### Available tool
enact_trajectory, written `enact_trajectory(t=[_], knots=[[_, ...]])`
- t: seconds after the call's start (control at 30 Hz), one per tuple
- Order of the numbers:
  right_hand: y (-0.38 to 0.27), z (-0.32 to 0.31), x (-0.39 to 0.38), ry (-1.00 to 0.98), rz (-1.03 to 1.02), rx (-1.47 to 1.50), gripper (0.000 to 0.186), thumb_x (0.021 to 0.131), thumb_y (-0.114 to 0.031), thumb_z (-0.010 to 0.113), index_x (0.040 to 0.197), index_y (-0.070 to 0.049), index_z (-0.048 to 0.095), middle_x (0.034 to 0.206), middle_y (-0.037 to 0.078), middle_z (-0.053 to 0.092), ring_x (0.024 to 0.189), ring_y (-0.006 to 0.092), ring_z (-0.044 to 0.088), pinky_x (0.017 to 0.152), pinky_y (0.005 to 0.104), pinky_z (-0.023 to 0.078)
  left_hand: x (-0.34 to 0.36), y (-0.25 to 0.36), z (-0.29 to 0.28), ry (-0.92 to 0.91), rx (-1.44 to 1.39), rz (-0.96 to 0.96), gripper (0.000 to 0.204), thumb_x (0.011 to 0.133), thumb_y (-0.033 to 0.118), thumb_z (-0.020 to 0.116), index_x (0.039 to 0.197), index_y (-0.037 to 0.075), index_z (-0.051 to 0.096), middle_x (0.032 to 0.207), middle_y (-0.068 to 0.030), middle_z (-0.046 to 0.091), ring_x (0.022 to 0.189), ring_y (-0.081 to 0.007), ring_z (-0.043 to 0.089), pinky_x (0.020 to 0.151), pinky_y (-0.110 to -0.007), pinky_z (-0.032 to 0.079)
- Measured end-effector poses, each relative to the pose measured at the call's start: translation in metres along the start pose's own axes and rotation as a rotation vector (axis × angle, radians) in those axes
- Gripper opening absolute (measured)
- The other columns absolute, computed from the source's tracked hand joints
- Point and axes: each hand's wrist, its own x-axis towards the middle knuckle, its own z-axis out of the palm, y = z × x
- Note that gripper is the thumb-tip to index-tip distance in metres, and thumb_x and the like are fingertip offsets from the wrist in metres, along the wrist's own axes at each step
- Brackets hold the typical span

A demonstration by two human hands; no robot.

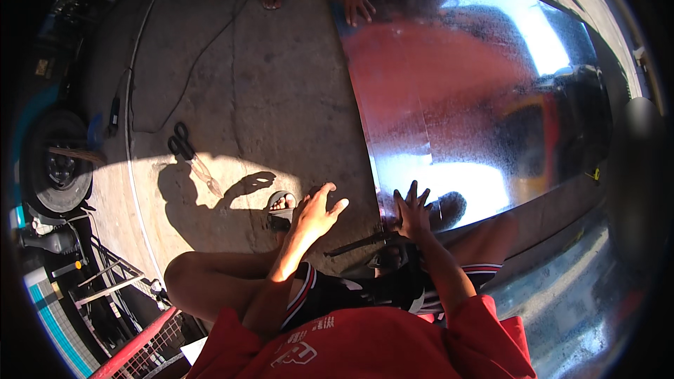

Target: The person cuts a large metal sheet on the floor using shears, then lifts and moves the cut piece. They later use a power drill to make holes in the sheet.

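A large shiny metal sheet lies on the concrete floor to the right, reflecting red shapes and bright light. My right hand is at its near left corner, fingers spread over the surface; it grips nothing. To the left of the sheet's edge, my left hand hangs above the floor with thumb and fingers apart, holding nothing. On the floor farther left are dark-handled metal shears, blades pointing toward me. A long thin dark bar lies just below the sheet's corner, close to my feet.
A co-worker's hand rests at the sheet's far left corner. A dark cable crosses the floor. A black wheel and metal frames stand at left. Another bluish metal surface is at lower right.
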Motion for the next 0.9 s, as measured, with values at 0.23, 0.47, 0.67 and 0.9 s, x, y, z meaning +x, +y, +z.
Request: enact_trajectory(t=[0.23,0.47,0.67,0.9], knots=[[0.0,0.0,-0.001,0.01,0.0,-0.003,0.119,0.052,-0.038,0.092,0.151,-0.03,0.026,0.158,0.026,-0.007,0.135,0.0654,0.013,0.093,0.0757,0.037,0.0,0.0,0.001,0.0,-0.004,-0.004,0.058,0.092,0.05,0.059,0.134,0.012,0.048,0.135,-0.0134,0.055,0.128,-0.0343,0.048,0.107,-0.045,0.037],[0.002,0.004,-0.001,0.05,-0.019,-0.007,0.118,0.052,-0.037,0.091,0.15,-0.03,0.027,0.158,0.027,-0.004,0.135,0.0644,0.014,0.097,0.0763,0.032,0.001,-0.002,0.004,0.027,-0.028,0.035,0.06,0.091,0.047,0.061,0.133,0.007,0.047,0.13,-0.02,0.057,0.121,-0.0415,0.051,0.104,-0.048,0.038],[0.005,0.004,-0.001,0.066,-0.03,-0.063,0.117,0.051,-0.042,0.091,0.15,-0.03,0.029,0.157,0.028,-0.001,0.136,0.0634,0.013,0.101,0.0762,0.023,0.003,0.0,0.005,0.031,-0.037,0.039,0.061,0.09,0.046,0.062,0.133,0.005,0.048,0.129,-0.0209,0.057,0.121,-0.0414,0.051,0.104,-0.048,0.039],[0.007,0.005,0.0,0.047,-0.031,-0.062,0.119,0.05,-0.048,0.09,0.15,-0.031,0.028,0.158,0.028,-0.001,0.137,0.0633,0.011,0.101,0.0759,0.025,0.039,-0.014,0.078,0.087,0.199,0.07,0.052,0.089,0.031,0.065,0.133,0.007,0.049,0.132,-0.0212,0.053,0.125,-0.0402,0.047,0.104,-0.049,0.039]])
